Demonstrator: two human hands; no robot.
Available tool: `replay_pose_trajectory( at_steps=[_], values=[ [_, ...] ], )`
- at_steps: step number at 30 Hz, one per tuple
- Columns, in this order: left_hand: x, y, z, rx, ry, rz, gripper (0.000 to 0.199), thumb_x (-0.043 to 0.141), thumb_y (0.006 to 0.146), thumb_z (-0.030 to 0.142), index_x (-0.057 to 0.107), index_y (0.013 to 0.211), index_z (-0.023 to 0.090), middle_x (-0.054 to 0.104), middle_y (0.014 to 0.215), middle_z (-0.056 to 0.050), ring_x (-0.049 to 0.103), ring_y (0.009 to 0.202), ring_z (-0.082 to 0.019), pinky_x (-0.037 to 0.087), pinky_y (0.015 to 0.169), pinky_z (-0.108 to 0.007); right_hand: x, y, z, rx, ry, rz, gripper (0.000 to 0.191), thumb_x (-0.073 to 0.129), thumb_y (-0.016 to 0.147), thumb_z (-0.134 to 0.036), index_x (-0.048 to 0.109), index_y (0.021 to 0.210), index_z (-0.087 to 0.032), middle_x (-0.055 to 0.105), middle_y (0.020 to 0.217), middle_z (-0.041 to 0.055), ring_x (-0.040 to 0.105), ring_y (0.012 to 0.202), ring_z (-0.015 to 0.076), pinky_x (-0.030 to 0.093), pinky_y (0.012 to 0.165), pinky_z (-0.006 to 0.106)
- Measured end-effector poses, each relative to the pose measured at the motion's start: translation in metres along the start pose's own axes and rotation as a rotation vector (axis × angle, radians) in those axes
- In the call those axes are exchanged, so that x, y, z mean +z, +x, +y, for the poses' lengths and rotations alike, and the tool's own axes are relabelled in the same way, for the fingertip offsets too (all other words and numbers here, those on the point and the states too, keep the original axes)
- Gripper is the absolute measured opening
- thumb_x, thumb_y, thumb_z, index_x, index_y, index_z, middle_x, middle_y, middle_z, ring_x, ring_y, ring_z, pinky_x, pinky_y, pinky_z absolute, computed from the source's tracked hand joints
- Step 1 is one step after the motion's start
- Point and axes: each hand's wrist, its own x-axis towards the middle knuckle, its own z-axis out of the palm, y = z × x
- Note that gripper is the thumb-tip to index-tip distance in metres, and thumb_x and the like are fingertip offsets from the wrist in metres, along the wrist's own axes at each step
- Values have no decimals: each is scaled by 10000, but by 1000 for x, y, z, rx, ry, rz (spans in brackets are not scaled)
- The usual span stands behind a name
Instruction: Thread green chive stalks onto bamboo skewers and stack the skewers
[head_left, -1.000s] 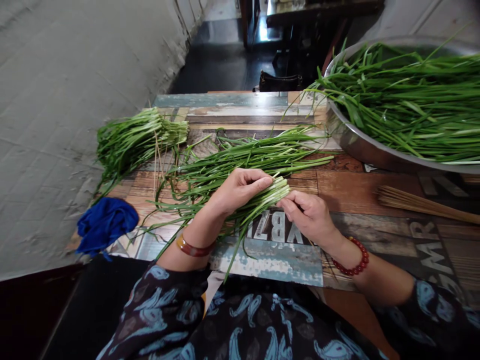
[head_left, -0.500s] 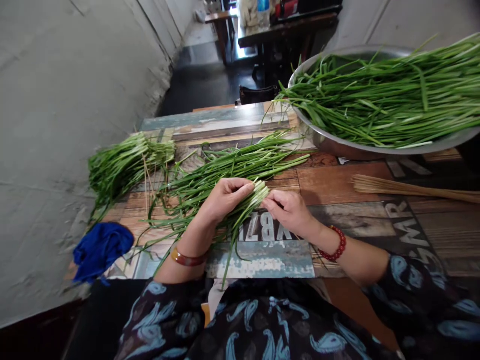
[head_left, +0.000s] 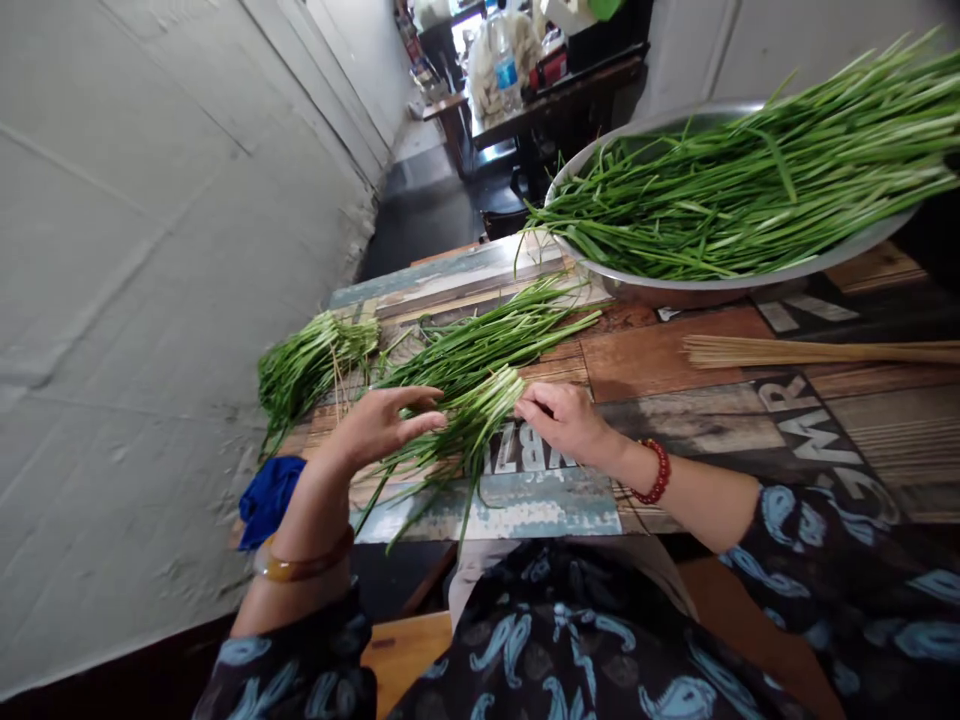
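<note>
- Left hand (head_left: 377, 424): thumb parted from fingers
- Right hand (head_left: 568, 418): fingertips together by near stalks (head_left: 491, 397), cannot tell if pinching
- Stalk tips reach table (head_left: 551, 500)'s near edge; boards separate right hand, sticks (head_left: 795, 351)

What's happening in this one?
A person is handling a small bunch of green stalks at a table. The left hand is open beside it; the right hand is pinched by its pale ends, though any grip is hard to make out. More stalks lie behind, with a bundle to the left and a metal basin heaped with greens to the right.
</note>
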Motion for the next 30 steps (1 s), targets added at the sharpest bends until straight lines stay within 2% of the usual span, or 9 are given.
replay_pose_trajectory(
  at_steps=[3,5,8,11,16,20,23,27,30],
  values=[
    [-9,19,2,19,22,280,451,557,832,545,763,985,174,753,1027,-102,681,961,-253,504,885,-351,1,0,1,7,-4,7,257,511,890,-207,584,645,-174,624,629,13,549,600,114,363,604,232],
    [-8,44,9,54,14,333,397,557,840,482,769,946,163,760,951,-91,680,884,-223,507,845,-327,3,1,2,13,-15,24,261,521,883,-200,569,628,-174,609,612,6,532,584,109,346,592,232],
    [4,91,28,119,-67,218,351,580,819,406,769,923,129,753,830,-80,650,734,-175,495,704,-276,3,2,4,15,-17,34,245,533,872,-180,567,629,-175,596,604,-4,519,578,104,326,578,231],
    [21,136,50,215,-106,94,312,588,804,345,765,920,116,740,798,-68,615,685,-147,465,645,-249,2,3,5,6,-17,29,238,534,873,-177,572,639,-176,598,609,-4,522,587,106,326,583,232],
    [45,181,75,318,37,-12,266,611,770,252,765,936,112,722,787,-61,596,683,-142,442,646,-243,2,4,7,12,-24,24,251,521,884,-187,557,636,-177,595,607,2,530,592,113,332,595,237],
    [57,194,81,401,229,-3,224,614,755,225,767,884,125,707,816,-75,575,703,-155,427,659,-258,2,5,8,29,-27,26,257,515,889,-187,547,635,-176,596,609,4,533,593,116,331,598,240],
    [61,197,78,401,222,14,175,614,722,175,754,816,129,692,795,-65,555,692,-146,406,636,-252,2,6,8,35,-36,21,251,520,890,-189,554,641,-175,602,616,5,533,596,116,330,598,240],
    [55,190,69,259,-113,19,111,633,692,175,716,730,113,642,661,-19,514,610,-107,388,595,-231,2,6,7,26,-29,26,243,526,882,-174,562,642,-175,605,619,3,533,597,113,333,600,237],
    [44,173,64,178,-487,22,138,682,672,240,681,723,113,662,711,-25,550,642,-99,419,634,-230,2,5,7,11,-27,45,254,533,876,-172,546,622,-180,582,600,-8,512,579,107,328,591,236]
  ],
)
